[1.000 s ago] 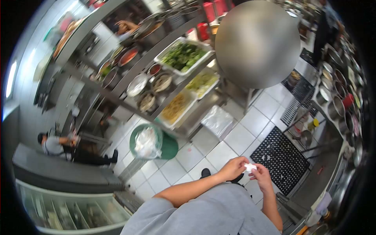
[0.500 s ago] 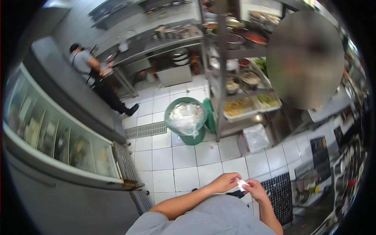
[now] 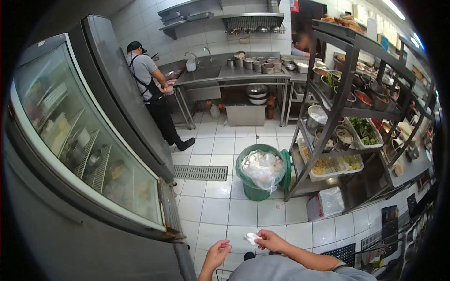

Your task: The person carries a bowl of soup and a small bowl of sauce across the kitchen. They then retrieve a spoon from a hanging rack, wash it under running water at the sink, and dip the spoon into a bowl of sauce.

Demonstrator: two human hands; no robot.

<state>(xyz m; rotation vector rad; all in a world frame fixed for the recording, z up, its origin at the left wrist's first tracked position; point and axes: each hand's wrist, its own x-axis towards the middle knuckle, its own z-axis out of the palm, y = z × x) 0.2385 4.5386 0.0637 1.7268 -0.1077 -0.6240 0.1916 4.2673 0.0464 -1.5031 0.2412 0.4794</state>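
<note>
My right hand (image 3: 271,240) pinches a small crumpled white piece, like a tissue (image 3: 251,239), between thumb and fingers. It sticks out from the fingertips to the left. My left hand (image 3: 217,254) is a short way to the left, fingers loosely bent and apart, with nothing visible in it. Both hands are low in the view, in front of my grey shirt and above the white tiled floor. Beyond them stands a green bin (image 3: 257,191) lined with a clear bag and filled with rubbish. Its green lid (image 3: 286,169) leans at its right side.
A glass-door fridge (image 3: 89,136) is close on the left. Further back, a person (image 3: 149,84) in an apron works by a steel sink counter (image 3: 229,71). On the right, a metal rack (image 3: 323,154) holds pots and vegetable trays. A drain grate (image 3: 200,173) crosses the floor.
My left hand has come away from the white tissue, which stays in my right hand. The view has tilted up and turned, showing more of the counter and the rack.
</note>
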